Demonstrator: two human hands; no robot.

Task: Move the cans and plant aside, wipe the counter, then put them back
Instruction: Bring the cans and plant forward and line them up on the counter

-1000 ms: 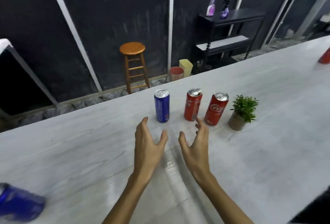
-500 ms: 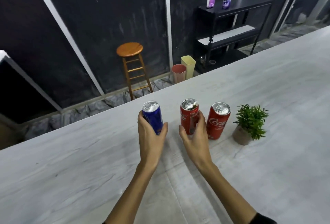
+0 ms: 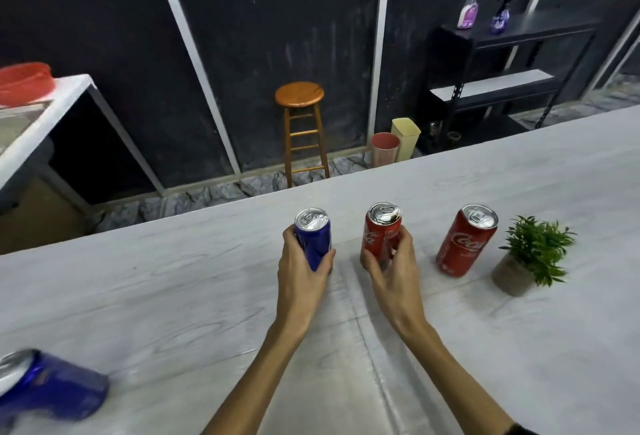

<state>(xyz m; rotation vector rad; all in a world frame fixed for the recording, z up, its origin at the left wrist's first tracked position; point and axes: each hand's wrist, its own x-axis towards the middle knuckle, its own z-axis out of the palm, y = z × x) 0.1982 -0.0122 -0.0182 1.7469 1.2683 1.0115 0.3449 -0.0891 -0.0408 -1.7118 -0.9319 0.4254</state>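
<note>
While curled left fingers grip a glossy blue can, right fingers wrap a red cylinder

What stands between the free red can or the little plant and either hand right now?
Nothing lies on the counter between them, but both hands are occupied: the left hand grips the blue aluminium can, the right hand grips one red cola can. The other red cola can and small potted green plant stand untouched.
</note>
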